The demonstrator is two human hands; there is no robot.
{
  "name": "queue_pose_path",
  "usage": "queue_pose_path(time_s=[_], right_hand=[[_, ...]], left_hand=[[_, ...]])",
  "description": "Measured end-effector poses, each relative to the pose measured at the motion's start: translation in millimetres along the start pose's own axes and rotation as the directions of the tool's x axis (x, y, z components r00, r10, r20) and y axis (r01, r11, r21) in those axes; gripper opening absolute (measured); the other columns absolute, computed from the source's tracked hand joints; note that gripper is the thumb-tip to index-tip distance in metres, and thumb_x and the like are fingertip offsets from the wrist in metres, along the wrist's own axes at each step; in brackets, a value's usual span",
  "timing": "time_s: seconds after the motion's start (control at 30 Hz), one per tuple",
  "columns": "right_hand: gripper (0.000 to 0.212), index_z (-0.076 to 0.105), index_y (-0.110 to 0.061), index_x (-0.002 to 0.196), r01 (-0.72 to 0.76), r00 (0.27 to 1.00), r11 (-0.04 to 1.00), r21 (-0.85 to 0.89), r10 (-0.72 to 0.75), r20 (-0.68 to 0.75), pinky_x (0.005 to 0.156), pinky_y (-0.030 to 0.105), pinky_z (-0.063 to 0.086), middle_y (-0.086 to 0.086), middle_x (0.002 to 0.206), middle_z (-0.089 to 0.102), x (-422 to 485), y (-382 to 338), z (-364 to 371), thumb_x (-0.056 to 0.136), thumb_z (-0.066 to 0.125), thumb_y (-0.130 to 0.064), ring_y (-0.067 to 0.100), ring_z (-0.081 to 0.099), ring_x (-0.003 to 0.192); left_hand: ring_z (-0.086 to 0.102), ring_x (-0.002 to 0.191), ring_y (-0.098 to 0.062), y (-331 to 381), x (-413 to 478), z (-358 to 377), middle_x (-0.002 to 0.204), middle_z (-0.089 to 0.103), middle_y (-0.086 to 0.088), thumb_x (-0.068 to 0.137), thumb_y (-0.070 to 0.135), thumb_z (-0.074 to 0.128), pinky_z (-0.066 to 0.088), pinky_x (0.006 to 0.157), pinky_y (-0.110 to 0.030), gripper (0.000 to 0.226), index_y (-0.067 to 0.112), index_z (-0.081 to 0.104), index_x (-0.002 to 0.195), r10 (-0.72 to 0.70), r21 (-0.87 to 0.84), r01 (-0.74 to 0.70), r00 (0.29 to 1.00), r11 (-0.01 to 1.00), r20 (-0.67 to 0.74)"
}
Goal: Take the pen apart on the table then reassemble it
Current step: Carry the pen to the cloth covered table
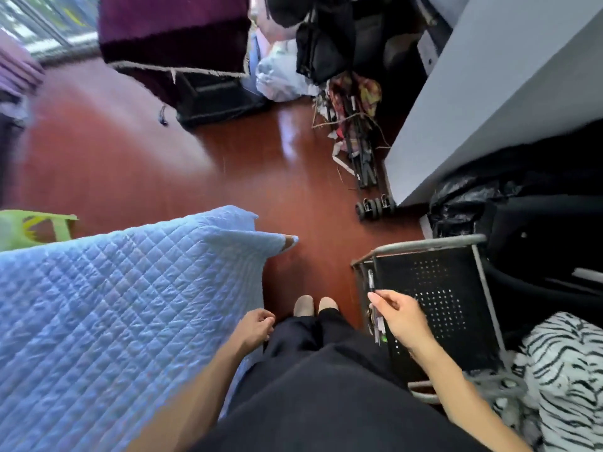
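Dark trousers (pixel 326 370) fill the foreground as a seated person's right hand (pixel 403 318) pinches the pen (pixel 372 283) over a black perforated stool (pixel 437 295); left hand (pixel 256 327) rests loosely curled, empty, beside a blue quilt (pixel 114 305). Best carried level to a firm surface before unscrewing

One head-worn view — looking steeply down past the person's lap to the red floor (pixel 137 158), close and wide-angled.
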State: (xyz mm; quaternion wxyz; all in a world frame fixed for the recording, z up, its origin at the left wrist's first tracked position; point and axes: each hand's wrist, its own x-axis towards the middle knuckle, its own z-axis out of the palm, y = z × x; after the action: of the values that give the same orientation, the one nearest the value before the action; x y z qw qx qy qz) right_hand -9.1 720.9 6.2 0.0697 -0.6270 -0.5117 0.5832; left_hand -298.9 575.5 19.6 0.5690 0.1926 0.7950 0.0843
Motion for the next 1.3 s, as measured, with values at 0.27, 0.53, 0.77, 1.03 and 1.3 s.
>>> queue_pose_path(time_s=[0.27,0.53,0.77,1.03,1.3], right_hand=[[0.01,0.083,-0.021,0.094,0.024,0.998,0.995,-0.092,-0.017,0.068,0.078,0.025,0.054,-0.01,0.077,0.083,12.6,-29.5,14.5,0.1,0.076,-0.021,0.017,0.078,0.087],[0.012,0.083,-0.024,0.093,0.057,0.99,0.991,-0.124,-0.041,0.134,0.079,0.026,0.053,-0.011,0.083,0.084,62.3,-84.6,12.7,0.101,0.074,-0.027,0.004,0.074,0.078],[0.013,0.081,-0.02,0.094,0.016,0.996,0.996,-0.088,-0.008,0.09,0.072,0.018,0.055,-0.012,0.072,0.08,125.9,-165.3,16.2,0.103,0.072,-0.022,0.004,0.073,0.074],[0.012,0.081,-0.027,0.096,0.055,0.997,0.994,-0.092,-0.05,0.058,0.076,0.025,0.051,-0.011,0.08,0.082,202.4,-275.4,25.6,0.103,0.071,-0.03,0.012,0.074,0.084],[0.011,0.078,-0.031,0.104,0.06,0.989,0.993,-0.097,-0.046,0.144,0.087,0.031,0.055,-0.003,0.095,0.082,318.5,-372.7,32.8,0.106,0.067,-0.032,0.011,0.073,0.096]], left_hand=[[0.047,0.059,-0.016,-18.4,-3.1,-6.6,0.074,0.055,-0.012,0.107,0.004,0.046,0.039,0.054,-0.022,0.018,0.0,0.06,0.096,-0.144,-0.349,0.109,0.987,0.931,-0.075],[0.055,0.07,-0.014,-25.9,14.2,-25.5,0.085,0.06,-0.011,0.107,0.005,0.047,0.042,0.05,-0.014,0.016,0.003,0.062,0.103,-0.197,-0.394,0.147,0.977,0.907,-0.088],[0.035,0.045,-0.007,-28.9,61.1,-71.8,0.049,0.041,0.008,0.1,-0.003,0.049,0.025,0.045,-0.018,0.05,0.02,0.043,0.056,-0.222,-0.207,0.201,0.972,0.957,-0.082],[0.041,0.048,-0.014,87.0,137.7,-175.7,0.06,0.05,-0.009,0.102,0.001,0.049,0.031,0.048,-0.025,0.039,0.014,0.049,0.065,-0.143,-0.292,0.103,0.982,0.951,-0.12],[0.049,0.057,-0.011,239.3,206.2,-268.9,0.079,0.059,-0.009,0.106,0.008,0.049,0.037,0.041,-0.009,0.016,0.009,0.062,0.097,-0.079,-0.462,-0.026,0.975,0.886,-0.206]])
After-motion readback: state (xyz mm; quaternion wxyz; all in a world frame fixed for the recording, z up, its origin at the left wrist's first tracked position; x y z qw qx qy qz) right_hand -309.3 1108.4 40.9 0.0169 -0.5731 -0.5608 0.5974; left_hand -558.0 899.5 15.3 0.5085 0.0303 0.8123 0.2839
